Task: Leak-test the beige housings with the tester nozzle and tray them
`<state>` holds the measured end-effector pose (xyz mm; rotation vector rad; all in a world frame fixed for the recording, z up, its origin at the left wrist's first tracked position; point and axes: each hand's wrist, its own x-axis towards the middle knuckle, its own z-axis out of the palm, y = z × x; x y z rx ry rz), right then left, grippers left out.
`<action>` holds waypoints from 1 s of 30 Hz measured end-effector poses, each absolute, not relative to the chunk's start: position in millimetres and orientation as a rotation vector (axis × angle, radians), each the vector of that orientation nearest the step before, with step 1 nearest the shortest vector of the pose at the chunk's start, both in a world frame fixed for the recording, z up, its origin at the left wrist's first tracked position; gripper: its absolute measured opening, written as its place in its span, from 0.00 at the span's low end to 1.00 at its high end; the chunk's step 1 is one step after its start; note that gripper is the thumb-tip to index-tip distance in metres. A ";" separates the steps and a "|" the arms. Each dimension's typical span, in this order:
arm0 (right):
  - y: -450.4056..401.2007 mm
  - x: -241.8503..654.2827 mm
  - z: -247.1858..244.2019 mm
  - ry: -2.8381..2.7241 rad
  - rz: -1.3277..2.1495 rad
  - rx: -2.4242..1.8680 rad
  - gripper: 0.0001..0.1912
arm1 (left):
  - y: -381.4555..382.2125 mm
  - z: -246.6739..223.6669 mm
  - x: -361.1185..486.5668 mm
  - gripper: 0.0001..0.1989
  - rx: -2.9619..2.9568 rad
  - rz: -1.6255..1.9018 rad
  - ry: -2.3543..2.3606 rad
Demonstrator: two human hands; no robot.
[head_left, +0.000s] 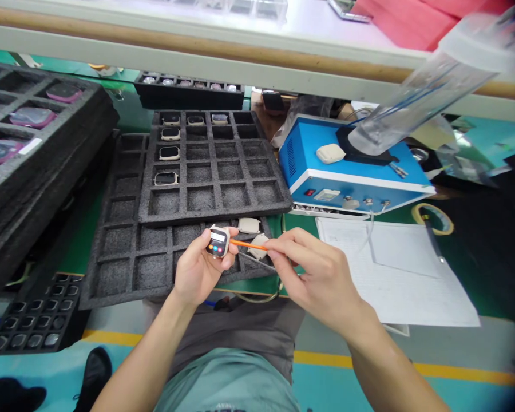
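My left hand (199, 269) grips a pale smartwatch case (218, 242) at its edges, with its lit screen facing up. Between the thumb and fingers of my right hand (313, 269) is a thin orange stick (249, 245), whose far end meets the right side of the watch; its exact tip is too small to make out. Just beyond the stick, a pale watch case (258, 246) and another pale case (249, 225) lie on the lower foam tray (111, 277). The upper foam tray (236, 210) holds several watch cases with dark screens.
A blue box (360, 191) with knobs stands back right, carrying a clear tube (424, 91) and a pale case (330, 153). Paper sheets (412, 292) and a tape roll (432, 219) lie to the right. Stacked foam trays (81, 123) rise at left. A shelf edge (240, 60) crosses above.
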<state>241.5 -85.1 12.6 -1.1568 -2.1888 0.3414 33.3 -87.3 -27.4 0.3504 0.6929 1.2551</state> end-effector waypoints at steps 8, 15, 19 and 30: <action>-85.3 241.2 9.4 -2.199 0.351 -1.159 0.11 | -87.2 -26.4 32.5 0.18 0.348 1.261 0.688; -86.6 233.4 11.2 -2.156 0.411 -1.136 0.12 | -87.9 -27.2 33.2 0.19 0.338 1.258 0.681; -92.2 259.1 8.7 -1.986 0.437 -1.222 0.10 | -83.7 -24.4 32.3 0.20 0.365 1.250 0.669; -67.2 394.2 -36.3 -0.886 0.075 -1.735 0.23 | -64.4 17.4 30.1 0.13 0.577 1.284 1.079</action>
